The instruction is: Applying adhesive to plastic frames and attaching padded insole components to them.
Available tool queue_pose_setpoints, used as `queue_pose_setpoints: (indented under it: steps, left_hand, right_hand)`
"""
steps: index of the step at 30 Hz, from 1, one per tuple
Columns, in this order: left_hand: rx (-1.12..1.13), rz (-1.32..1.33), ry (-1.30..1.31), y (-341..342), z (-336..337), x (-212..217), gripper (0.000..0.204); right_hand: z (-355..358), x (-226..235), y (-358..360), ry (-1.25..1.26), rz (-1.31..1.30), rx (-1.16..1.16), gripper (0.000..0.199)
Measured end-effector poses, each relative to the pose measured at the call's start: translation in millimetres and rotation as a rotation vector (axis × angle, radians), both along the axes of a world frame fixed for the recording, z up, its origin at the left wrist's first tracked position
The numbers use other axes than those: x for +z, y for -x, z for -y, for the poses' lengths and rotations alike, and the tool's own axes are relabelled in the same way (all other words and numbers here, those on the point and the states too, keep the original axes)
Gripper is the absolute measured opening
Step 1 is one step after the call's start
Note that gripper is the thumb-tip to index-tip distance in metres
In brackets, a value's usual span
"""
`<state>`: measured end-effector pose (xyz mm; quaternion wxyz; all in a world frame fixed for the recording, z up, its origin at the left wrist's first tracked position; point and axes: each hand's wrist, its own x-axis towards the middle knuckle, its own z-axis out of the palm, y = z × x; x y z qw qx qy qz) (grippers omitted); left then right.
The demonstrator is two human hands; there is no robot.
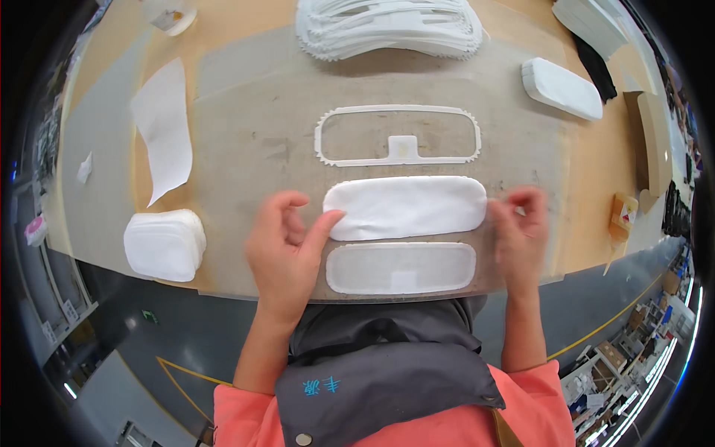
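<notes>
On a tan table (581, 164), just beyond a translucent panel (361, 264), thumbs left end of white pad (406, 207) with left hand (281, 244), fingers wide; at right end, with blurred right hand (517, 235), cannot tell whether pinching. Farther: toothed frame (403, 147), then white stack (389, 31).

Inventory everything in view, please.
Panel: one, white, between the hands
Frame: one, white, past panel
Lower panel: one, whitish, table edge
Stacks: four, white, left, right, top centre, top right
Sheet: one, white, left
Scrap: one, white, left
Container: one, pale, top left
Strip: one, black, upper right
Bottle: one, amber, right
Carton: one, brown, right
Table: one, tan, centre
Floor: one, grey, below
Clutter: uncounted, mixed, both edges
Apron: one, grey, bottom
Sleeves: two, coral, bottom
Left hand: one, bare, panel's left
Right hand: one, bare, panel's right
</notes>
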<state>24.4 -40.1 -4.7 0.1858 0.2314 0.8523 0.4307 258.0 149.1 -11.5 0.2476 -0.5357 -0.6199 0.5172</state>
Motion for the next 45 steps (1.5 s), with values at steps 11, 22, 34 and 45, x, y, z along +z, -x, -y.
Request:
queue_pose_setpoints:
  steps: [11, 22, 34, 45]
  left_hand:
    - [-0.873, -0.546, 0.196, -31, -9, -11, 0.098]
    - [-0.616, -0.587, 0.384, 12, 63, 1, 0.106]
    - [-0.437, -0.609, 0.115, 1, 89, -3, 0.062]
    - [-0.576, -0.626, -0.017, -11, 56, -15, 0.039]
  right_hand:
    - [31, -4, 18, -0.746, 0.664, 0.958, 0.107]
    - [29, 38, 18, -0.973, 0.694, 0.746, 0.078]
    - [47, 17, 123, -1.082, 0.372, 1.297, 0.012]
    - [22, 2, 109, -0.312, -0.080, 0.952, 0.013]
